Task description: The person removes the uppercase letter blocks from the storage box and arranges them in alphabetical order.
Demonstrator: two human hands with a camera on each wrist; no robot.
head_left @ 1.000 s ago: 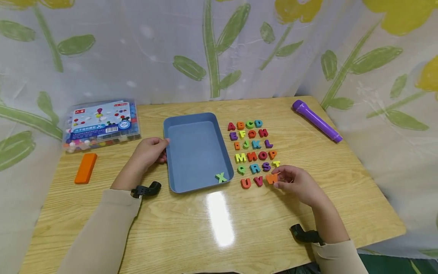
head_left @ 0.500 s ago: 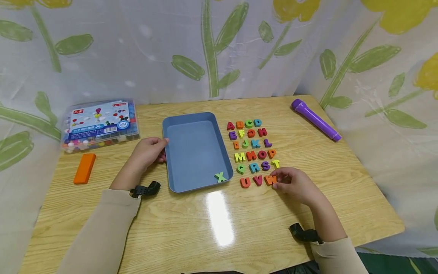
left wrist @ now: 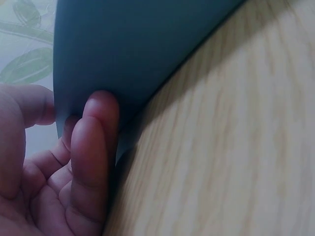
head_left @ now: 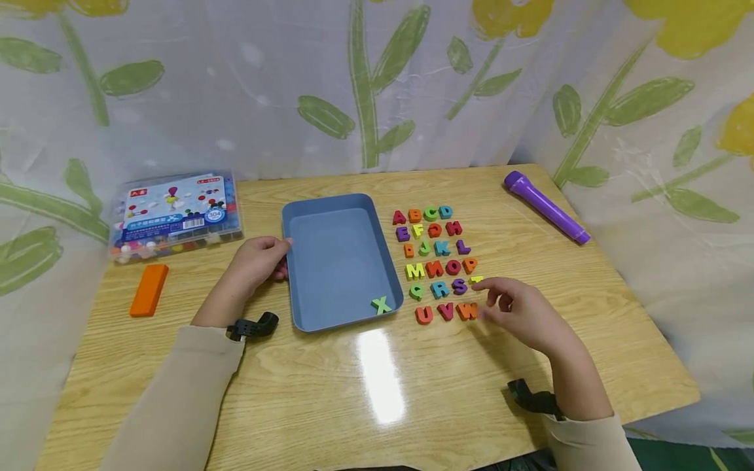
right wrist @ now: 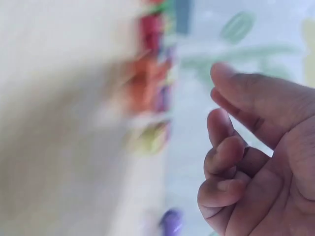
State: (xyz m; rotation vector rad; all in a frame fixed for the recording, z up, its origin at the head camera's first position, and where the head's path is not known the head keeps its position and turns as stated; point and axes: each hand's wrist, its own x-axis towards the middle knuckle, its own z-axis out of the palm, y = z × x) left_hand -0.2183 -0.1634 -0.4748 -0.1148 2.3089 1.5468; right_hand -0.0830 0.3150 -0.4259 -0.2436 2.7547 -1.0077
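A blue-grey tray [head_left: 336, 261] lies on the wooden table, with a green letter X [head_left: 381, 305] in its near right corner. My left hand [head_left: 256, 261] pinches the tray's left rim; in the left wrist view its thumb is at the rim and the fingers lie against the outer wall [left wrist: 147, 44]. To the right of the tray, toy letters stand in rows. My right hand [head_left: 524, 314] hovers just right of the orange letter W [head_left: 468, 311], thumb and fingers apart, holding nothing. It partly covers the yellow letter T [head_left: 476, 280]. Letters look blurred in the right wrist view.
A clear plastic case of colourful parts [head_left: 177, 216] stands at the back left, with an orange block [head_left: 149, 290] before it. A purple microphone-shaped toy [head_left: 546, 207] lies at the back right. A flowered curtain [head_left: 265, 85] borders the table.
My right hand has set the W at the end of the bottom row beside the V, let go and lifted slightly to the right. The left hand stays on the tray.
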